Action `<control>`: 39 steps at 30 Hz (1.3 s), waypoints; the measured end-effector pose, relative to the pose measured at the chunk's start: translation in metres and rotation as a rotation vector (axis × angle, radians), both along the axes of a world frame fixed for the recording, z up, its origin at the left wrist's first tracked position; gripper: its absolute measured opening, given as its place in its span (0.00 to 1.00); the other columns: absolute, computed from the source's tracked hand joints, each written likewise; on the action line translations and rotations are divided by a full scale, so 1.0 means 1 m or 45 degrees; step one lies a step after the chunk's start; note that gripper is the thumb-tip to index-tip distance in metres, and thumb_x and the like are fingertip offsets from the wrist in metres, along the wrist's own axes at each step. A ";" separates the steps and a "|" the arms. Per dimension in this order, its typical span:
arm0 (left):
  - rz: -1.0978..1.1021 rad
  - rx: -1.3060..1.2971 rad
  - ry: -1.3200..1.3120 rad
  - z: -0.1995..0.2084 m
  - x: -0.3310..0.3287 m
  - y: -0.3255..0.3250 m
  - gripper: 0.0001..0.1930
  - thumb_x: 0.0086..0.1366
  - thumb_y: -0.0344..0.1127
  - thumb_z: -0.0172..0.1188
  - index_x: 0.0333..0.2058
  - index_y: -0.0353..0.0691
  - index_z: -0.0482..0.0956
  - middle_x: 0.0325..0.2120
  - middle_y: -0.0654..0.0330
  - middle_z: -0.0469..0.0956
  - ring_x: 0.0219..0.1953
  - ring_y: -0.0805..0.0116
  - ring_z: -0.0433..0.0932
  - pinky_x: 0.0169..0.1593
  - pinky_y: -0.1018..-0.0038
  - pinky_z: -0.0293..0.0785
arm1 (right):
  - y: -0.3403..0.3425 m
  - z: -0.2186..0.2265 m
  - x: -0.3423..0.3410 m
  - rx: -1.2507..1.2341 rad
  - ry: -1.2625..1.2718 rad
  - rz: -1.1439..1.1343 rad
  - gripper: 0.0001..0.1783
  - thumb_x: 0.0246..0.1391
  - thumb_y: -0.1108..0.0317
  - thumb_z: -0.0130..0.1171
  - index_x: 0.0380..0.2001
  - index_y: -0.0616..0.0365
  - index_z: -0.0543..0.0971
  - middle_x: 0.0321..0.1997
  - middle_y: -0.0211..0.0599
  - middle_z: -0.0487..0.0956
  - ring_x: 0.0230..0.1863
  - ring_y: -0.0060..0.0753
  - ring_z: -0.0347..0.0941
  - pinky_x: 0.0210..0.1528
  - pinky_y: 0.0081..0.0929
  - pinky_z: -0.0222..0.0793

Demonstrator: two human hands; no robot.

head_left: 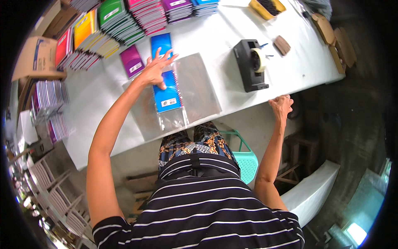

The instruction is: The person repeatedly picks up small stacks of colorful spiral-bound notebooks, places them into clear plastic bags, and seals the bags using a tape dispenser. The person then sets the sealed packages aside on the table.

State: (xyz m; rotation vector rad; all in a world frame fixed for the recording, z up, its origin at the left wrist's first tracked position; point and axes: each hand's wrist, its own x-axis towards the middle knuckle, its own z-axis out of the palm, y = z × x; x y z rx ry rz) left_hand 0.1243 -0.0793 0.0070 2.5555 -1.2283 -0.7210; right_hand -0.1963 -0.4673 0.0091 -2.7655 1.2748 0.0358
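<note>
My left hand lies with fingers spread across a blue spiral notebook, thumb near its left edge. That notebook rests on clear plastic sleeves spread over the table. Just beyond my fingertips is a second blue notebook, with a purple notebook to its left. Off the table's front edge, my right hand has its fingers curled together; whatever they may pinch is too small to make out. The black tape dispenser, holding a clear roll, stands beyond it, nearer to the table's middle.
Stacks of red, yellow, green, pink, purple and blue notebooks line the far left. A yellow tray of dark small pieces and a brown block are at far right. Cardboard boxes flank the table; a green stool stands below.
</note>
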 end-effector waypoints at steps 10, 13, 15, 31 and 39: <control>0.048 -0.049 0.041 -0.005 0.001 -0.001 0.72 0.20 0.35 0.79 0.70 0.63 0.48 0.71 0.57 0.45 0.72 0.39 0.36 0.65 0.31 0.43 | 0.252 0.015 0.214 1.236 0.163 0.905 0.19 0.40 0.53 0.72 0.23 0.61 0.85 0.21 0.37 0.81 0.23 0.30 0.75 0.27 0.32 0.68; 0.038 -0.041 0.039 -0.013 0.005 0.000 0.72 0.19 0.35 0.78 0.70 0.63 0.49 0.71 0.57 0.46 0.72 0.39 0.37 0.65 0.31 0.43 | 0.271 0.005 0.226 0.957 0.242 0.864 0.15 0.40 0.55 0.71 0.20 0.56 0.85 0.23 0.39 0.82 0.27 0.35 0.79 0.29 0.34 0.71; 0.055 -0.080 0.032 -0.022 0.006 0.002 0.71 0.19 0.36 0.77 0.70 0.63 0.49 0.71 0.56 0.47 0.72 0.39 0.37 0.65 0.30 0.42 | 0.284 0.017 0.225 0.653 0.283 0.887 0.12 0.41 0.56 0.70 0.20 0.53 0.85 0.23 0.39 0.83 0.30 0.40 0.81 0.31 0.35 0.74; 0.767 -0.281 -0.048 -0.048 -0.088 0.089 0.37 0.64 0.66 0.47 0.53 0.35 0.74 0.69 0.41 0.46 0.72 0.39 0.33 0.66 0.35 0.40 | 0.267 -0.048 0.153 1.245 -0.453 0.654 0.38 0.53 0.40 0.61 0.47 0.71 0.74 0.48 0.58 0.74 0.43 0.51 0.73 0.47 0.45 0.73; 0.780 -1.240 0.868 0.008 -0.128 0.074 0.35 0.64 0.46 0.62 0.65 0.42 0.61 0.68 0.47 0.54 0.69 0.55 0.55 0.68 0.57 0.58 | 0.258 0.013 0.137 1.694 -0.875 0.566 0.53 0.37 0.71 0.77 0.60 0.57 0.52 0.58 0.49 0.67 0.61 0.43 0.64 0.59 0.39 0.69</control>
